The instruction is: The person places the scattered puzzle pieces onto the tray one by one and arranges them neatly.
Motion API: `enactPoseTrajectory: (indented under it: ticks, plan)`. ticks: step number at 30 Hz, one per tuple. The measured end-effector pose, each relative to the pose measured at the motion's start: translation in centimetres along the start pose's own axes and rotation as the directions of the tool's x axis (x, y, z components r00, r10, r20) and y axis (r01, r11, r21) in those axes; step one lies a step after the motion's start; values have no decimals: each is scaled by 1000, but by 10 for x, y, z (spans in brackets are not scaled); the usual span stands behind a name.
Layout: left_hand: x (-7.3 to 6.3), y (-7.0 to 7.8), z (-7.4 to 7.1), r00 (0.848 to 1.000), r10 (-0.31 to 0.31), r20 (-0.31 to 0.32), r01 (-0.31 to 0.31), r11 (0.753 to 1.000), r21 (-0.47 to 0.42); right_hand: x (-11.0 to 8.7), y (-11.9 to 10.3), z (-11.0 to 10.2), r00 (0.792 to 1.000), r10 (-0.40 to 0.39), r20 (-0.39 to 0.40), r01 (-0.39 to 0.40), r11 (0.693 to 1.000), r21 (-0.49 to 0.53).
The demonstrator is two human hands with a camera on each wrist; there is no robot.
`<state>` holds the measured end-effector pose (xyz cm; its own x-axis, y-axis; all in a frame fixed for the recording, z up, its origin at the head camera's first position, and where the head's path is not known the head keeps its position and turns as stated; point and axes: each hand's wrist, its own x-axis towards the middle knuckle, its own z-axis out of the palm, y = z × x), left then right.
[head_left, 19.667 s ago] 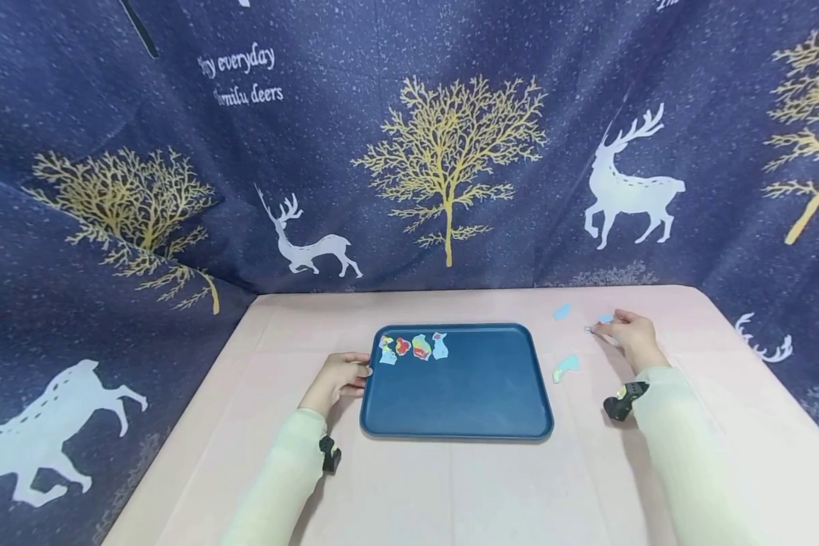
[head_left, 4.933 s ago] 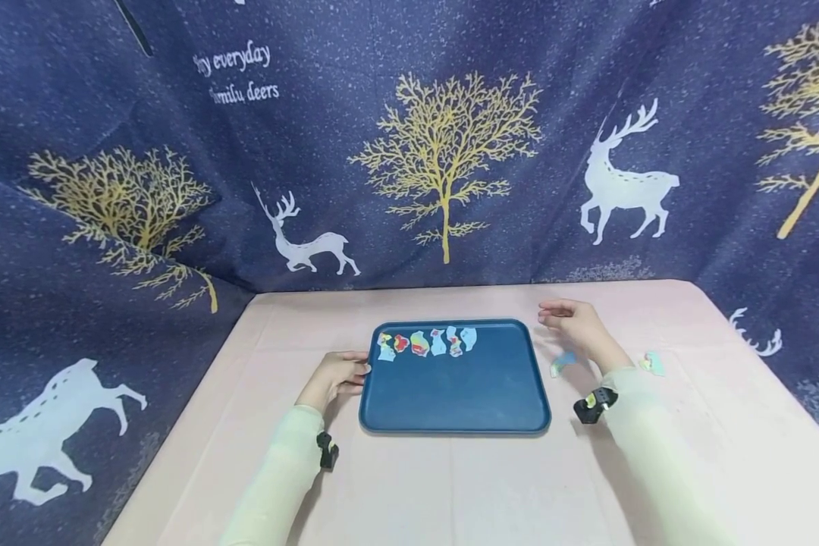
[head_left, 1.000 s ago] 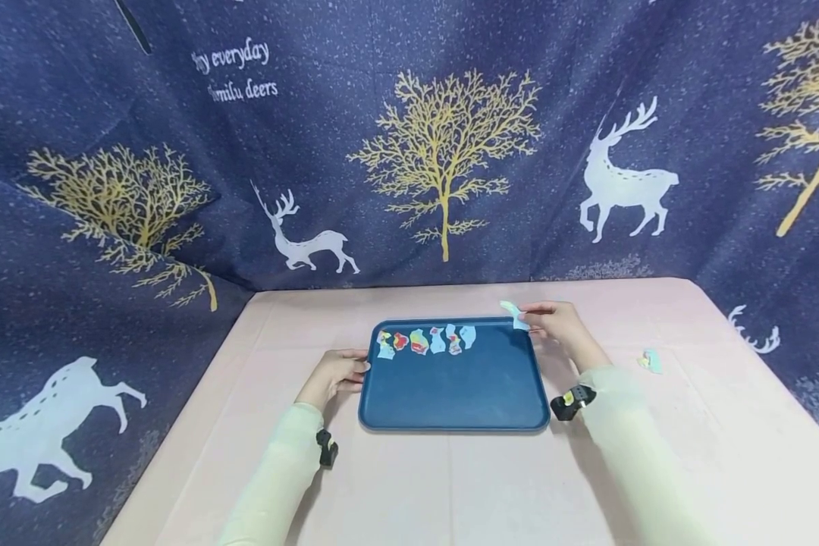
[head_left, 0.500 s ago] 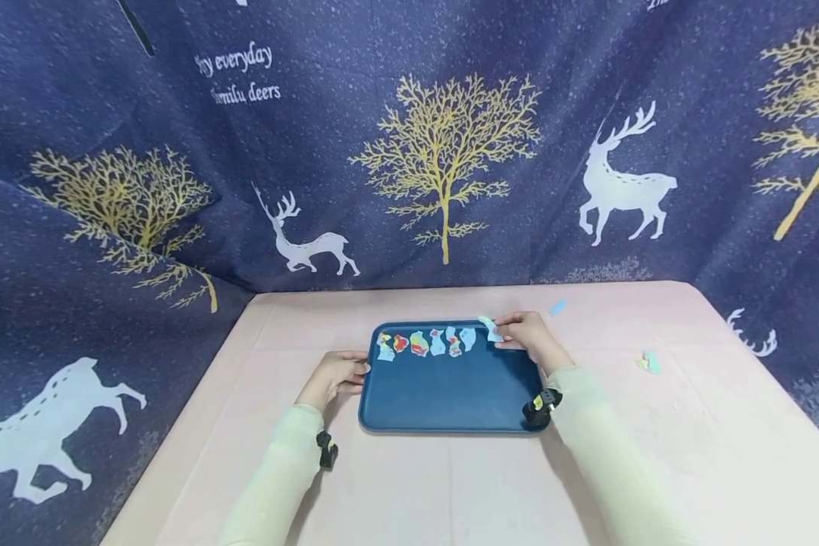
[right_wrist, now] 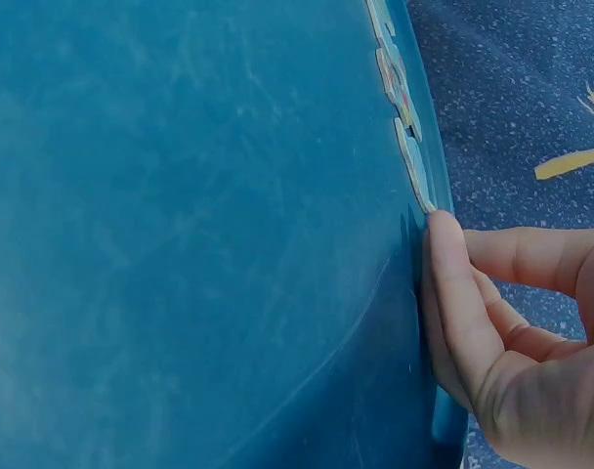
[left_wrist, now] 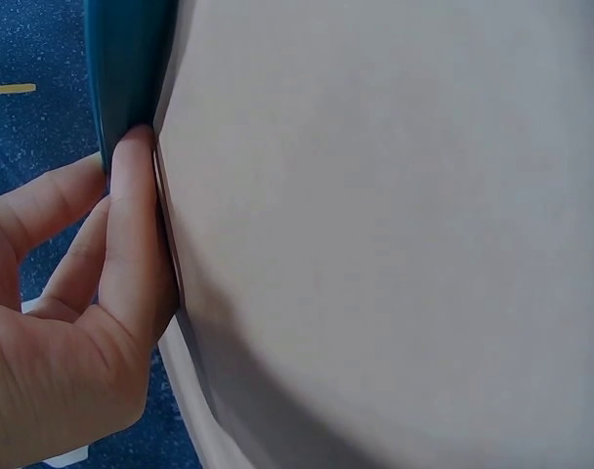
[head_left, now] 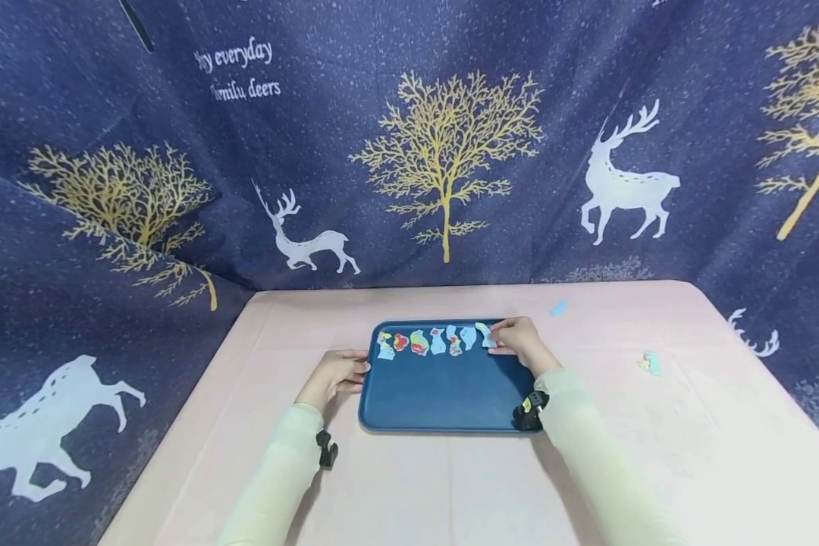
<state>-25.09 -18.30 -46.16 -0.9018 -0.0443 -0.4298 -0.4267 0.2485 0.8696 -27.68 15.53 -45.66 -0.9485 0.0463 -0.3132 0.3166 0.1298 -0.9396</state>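
A blue rectangular tray lies on the table. My left hand holds its left rim, fingertips on either side of the edge in the left wrist view. Along the tray's far side runs a row of flat, irregular puzzle pieces, printed light blue, red and yellow. At the row's right end my right hand pinches a light-blue and pale-yellow puzzle piece, low over the tray. In the right wrist view the right hand largely hides that piece, just past the row's last pieces.
Two puzzle pieces lie on the pink-covered table right of the tray: a small blue piece near the back and a teal-yellow piece farther right. A dark blue cloth with deer and trees hangs behind the table.
My right hand has carried the puzzle piece left over the tray's rim and down to the row's end. Over the longer span the row has grown rightward. The left hand stays at the rim.
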Motion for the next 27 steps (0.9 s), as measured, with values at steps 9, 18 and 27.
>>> enactPoseTrajectory:
  ticks: [9, 18, 27]
  plan:
    - [1, -1, 1, 1000, 4, 1, -4, 1000, -1, -1, -1, 1, 996, -55, -72, 42, 984, -172]
    - [1, -3, 1, 1000, -7, 5, 7, 1000, -2, -3, -2, 1, 989, -63, -137, 12, 937, -348]
    - [0, 2, 0, 1000, -7, 12, 7, 1000, 7, -4, -9, 1, 986, -36, -166, -40, 898, -437]
